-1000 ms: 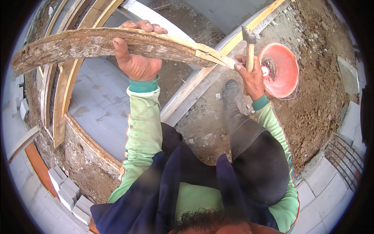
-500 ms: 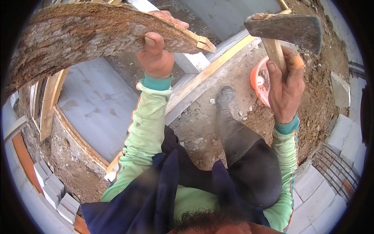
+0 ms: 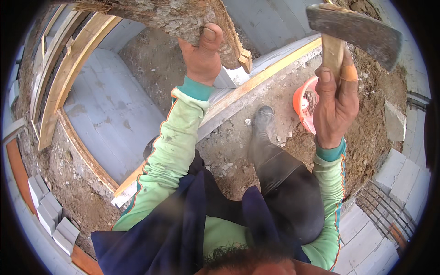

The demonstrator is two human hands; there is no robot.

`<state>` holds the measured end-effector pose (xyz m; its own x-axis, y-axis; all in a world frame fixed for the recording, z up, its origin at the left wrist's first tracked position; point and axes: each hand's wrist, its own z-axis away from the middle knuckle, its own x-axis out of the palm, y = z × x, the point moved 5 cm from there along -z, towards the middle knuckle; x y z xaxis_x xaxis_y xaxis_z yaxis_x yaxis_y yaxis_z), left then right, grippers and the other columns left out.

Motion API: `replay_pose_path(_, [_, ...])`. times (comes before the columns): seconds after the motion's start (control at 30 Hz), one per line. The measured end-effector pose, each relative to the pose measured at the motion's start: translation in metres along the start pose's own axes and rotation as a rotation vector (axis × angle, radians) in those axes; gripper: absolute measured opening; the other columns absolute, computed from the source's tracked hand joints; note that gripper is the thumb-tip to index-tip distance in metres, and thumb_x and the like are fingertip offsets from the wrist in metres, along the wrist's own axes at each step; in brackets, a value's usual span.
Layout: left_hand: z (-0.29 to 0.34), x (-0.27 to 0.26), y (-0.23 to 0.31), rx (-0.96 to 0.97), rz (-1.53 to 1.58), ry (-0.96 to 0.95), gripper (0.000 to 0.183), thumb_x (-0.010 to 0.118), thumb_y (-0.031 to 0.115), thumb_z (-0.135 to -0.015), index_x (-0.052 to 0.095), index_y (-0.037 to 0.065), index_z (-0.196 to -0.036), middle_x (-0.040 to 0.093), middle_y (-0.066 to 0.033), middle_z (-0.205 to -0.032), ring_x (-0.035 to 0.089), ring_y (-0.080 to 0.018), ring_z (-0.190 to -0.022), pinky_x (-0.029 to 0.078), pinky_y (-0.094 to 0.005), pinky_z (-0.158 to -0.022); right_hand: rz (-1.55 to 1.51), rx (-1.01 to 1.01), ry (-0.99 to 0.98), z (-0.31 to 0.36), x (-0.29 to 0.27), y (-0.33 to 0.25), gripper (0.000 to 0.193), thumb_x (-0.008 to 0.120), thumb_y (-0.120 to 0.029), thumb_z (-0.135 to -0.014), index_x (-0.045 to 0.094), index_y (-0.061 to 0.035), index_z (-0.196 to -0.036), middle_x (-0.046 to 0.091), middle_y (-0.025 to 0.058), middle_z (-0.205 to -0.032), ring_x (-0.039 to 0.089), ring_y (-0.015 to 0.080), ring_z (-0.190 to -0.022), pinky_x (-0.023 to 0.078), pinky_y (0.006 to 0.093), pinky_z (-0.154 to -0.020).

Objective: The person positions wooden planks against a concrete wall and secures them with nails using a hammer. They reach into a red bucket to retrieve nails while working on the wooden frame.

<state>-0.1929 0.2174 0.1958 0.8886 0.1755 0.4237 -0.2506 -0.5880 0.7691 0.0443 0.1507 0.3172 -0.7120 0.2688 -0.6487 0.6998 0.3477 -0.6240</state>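
Observation:
A rough, bark-faced wooden slab (image 3: 160, 18) reaches across the top of the view. My left hand (image 3: 204, 57) is closed on it near its right end, thumb over the bark and the other fingers hidden behind. A small pale wood block (image 3: 246, 60) sits at the slab's tip. In my right hand (image 3: 338, 103), gripped by its short wooden handle, is a hatchet (image 3: 355, 34), its worn dark head raised at the upper right. A bandage-like orange wrap circles one right finger. Below the hatchet stands an orange-red bucket (image 3: 300, 101) holding thin, nail-like pieces and a round white item.
A timber-edged form (image 3: 261, 82) runs diagonally ahead of my boot (image 3: 264, 120). Curved-looking boards (image 3: 75, 68) lean at the left beside grey panels (image 3: 114, 114). Grey blocks (image 3: 48, 206) are stacked lower left. Rebar mesh (image 3: 387, 208) and more blocks (image 3: 403, 172) lie right.
The slab's right end has swung down and toward me, with my left hand shifting right along with it. The hatchet has moved slightly right, its head tilting more downward at the right.

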Motion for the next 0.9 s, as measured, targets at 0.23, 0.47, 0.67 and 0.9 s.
replay_pose_path(0.23, [-0.005,0.031,-0.010,-0.130,0.161,-0.014,0.059,0.077,0.040,-0.092,0.053,0.003,-0.132,0.058,-0.0012,-0.118,0.054,-0.0128,-0.101,0.044,-0.0296,-0.092,0.443,-0.026,-0.460,0.014,0.034,0.034,0.047,0.062,-0.018,-0.096,0.055,-0.0200,-0.143,0.065,0.0137,-0.088,0.068,0.0362,-0.077,0.053,0.0474,-0.065])
replay_pose_path(0.47, [0.009,-0.010,-0.052,-0.352,0.178,-0.055,0.056,0.064,0.039,-0.100,0.052,-0.003,-0.136,0.057,-0.0089,-0.128,0.055,-0.0219,-0.113,0.042,-0.0392,-0.103,-0.218,-0.041,0.236,0.005,-0.023,-0.003,0.052,0.062,-0.008,-0.098,0.049,-0.0105,-0.149,0.069,0.0152,-0.105,0.067,0.0230,-0.075,0.053,0.0314,-0.069])
replay_pose_path(0.67, [0.015,0.024,-0.013,0.100,-0.199,-0.049,0.040,0.062,0.018,-0.103,0.054,0.018,-0.142,0.056,-0.0083,-0.120,0.055,-0.0281,-0.104,0.041,-0.0373,-0.099,0.425,-0.065,-0.388,0.021,0.020,0.026,0.047,0.065,-0.014,-0.094,0.058,-0.0190,-0.140,0.060,0.0082,-0.081,0.065,0.0319,-0.070,0.053,0.0431,-0.060])
replay_pose_path(0.9, [0.005,0.008,-0.010,0.510,-0.634,-0.071,0.046,0.053,0.000,-0.099,0.061,0.025,-0.138,0.058,-0.0076,-0.115,0.055,-0.0312,-0.102,0.043,-0.0400,-0.093,0.299,-0.135,-0.173,0.005,0.006,0.013,0.050,0.067,-0.008,-0.092,0.057,-0.0149,-0.141,0.065,0.0105,-0.088,0.065,0.0308,-0.071,0.052,0.0404,-0.062])
